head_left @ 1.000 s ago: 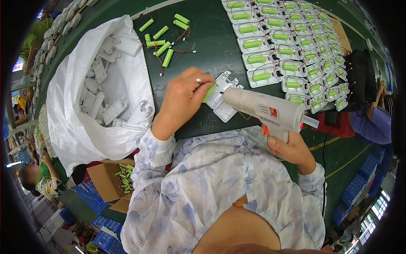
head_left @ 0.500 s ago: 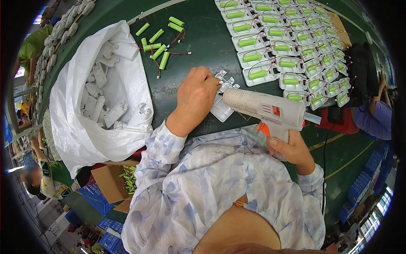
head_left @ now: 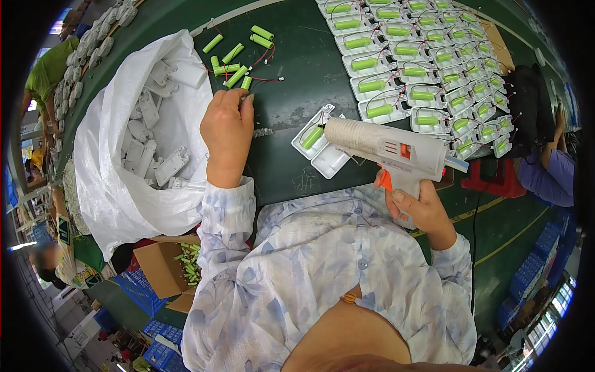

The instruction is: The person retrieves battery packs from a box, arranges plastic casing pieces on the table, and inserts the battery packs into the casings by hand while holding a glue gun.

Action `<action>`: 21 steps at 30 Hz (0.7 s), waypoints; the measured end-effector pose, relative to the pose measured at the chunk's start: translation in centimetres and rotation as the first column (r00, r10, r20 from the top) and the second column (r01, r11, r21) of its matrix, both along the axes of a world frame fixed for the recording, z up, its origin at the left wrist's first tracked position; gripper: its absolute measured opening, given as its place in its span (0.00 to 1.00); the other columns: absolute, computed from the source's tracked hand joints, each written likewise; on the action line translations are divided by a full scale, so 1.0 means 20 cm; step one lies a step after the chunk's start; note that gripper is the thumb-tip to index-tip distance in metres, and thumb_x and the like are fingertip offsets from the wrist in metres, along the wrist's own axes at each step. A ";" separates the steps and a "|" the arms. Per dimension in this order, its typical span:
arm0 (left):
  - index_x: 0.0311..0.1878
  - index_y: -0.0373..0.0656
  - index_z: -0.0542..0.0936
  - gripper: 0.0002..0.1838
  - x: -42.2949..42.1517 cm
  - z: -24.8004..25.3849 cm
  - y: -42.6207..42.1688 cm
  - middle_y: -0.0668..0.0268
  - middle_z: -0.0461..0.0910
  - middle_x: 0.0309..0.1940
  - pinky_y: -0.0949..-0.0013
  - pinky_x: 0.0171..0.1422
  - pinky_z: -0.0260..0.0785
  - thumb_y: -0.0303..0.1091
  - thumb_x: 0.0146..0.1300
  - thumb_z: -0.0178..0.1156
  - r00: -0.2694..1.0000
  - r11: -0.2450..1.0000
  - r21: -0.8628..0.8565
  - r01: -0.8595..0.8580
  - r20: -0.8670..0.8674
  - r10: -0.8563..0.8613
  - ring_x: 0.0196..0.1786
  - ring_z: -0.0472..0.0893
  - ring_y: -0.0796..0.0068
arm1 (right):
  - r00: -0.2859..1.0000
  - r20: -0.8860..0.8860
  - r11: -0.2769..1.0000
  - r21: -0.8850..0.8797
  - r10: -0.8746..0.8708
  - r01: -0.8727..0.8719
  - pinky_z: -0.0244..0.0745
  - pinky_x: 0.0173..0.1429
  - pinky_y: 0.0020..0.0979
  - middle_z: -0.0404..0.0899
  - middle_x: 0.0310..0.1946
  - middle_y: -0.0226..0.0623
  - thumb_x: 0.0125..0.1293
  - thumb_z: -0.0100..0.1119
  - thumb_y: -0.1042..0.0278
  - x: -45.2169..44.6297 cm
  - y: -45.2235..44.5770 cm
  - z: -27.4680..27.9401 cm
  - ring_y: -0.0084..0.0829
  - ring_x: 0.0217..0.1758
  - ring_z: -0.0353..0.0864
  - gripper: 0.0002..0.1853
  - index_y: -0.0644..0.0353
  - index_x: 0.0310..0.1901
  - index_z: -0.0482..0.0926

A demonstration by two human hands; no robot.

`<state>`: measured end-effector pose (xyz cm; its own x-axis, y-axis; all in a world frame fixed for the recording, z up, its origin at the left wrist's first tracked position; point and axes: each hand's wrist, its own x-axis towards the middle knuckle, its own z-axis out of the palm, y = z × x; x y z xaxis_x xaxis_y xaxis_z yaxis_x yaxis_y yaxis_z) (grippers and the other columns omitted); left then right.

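My right hand [head_left: 423, 208] is wrapped round the handle of a white hot glue gun [head_left: 387, 146], a finger at its orange trigger. The gun's nozzle end points left, over a small opened white plastic casing [head_left: 328, 162]. A green battery [head_left: 312, 137] lies in one half of that casing. My left hand [head_left: 228, 133] is at the loose green batteries [head_left: 236, 77], with thumb and fingers closed on the near end of one green battery [head_left: 246, 83]; its lower part is hidden behind the fingers.
A white woven sack [head_left: 93, 161] with white plastic housings lies at the left. Rows of white casings with green batteries [head_left: 427, 96] cover the table's right side. Below left, a cardboard box [head_left: 158, 266] holds more batteries. A red stool [head_left: 496, 180] and other people are around.
My left hand has moved from the casing leftward and up to the loose batteries, closing on one. The casing's battery is now in view. The glue gun has hardly moved.
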<state>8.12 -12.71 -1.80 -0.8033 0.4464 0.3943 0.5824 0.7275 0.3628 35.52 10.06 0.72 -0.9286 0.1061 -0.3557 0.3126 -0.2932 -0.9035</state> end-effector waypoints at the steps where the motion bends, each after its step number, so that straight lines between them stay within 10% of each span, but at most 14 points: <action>1: 0.37 0.43 0.84 0.06 -0.01 -0.01 0.00 0.62 0.79 0.30 0.60 0.36 0.72 0.32 0.59 0.68 0.999 0.999 -0.033 -0.020 -0.027 0.019 0.33 0.81 0.59 | 1.000 0.001 1.000 -0.001 0.011 -0.011 0.65 0.29 0.23 0.76 0.31 0.32 0.71 0.58 0.61 0.00 0.00 0.00 0.18 0.26 0.72 0.20 0.66 0.56 0.72; 15: 0.35 0.42 0.84 0.10 -0.08 -0.08 0.00 0.62 0.80 0.27 0.58 0.33 0.73 0.38 0.55 0.69 0.990 0.975 -0.172 -0.142 -0.049 0.135 0.28 0.80 0.58 | 0.999 0.019 0.999 0.015 0.036 -0.036 0.70 0.30 0.23 0.78 0.47 0.39 0.70 0.58 0.63 0.05 0.02 0.02 0.20 0.28 0.74 0.25 0.68 0.63 0.67; 21: 0.35 0.39 0.84 0.08 0.08 -0.02 -0.12 0.62 0.78 0.23 0.64 0.31 0.70 0.32 0.54 0.68 0.889 0.946 0.293 -0.138 0.457 -0.011 0.25 0.78 0.63 | 0.998 -0.061 0.999 -0.032 0.007 -0.009 0.72 0.30 0.25 0.78 0.58 0.47 0.68 0.58 0.63 0.00 0.03 0.05 0.22 0.27 0.76 0.27 0.70 0.64 0.67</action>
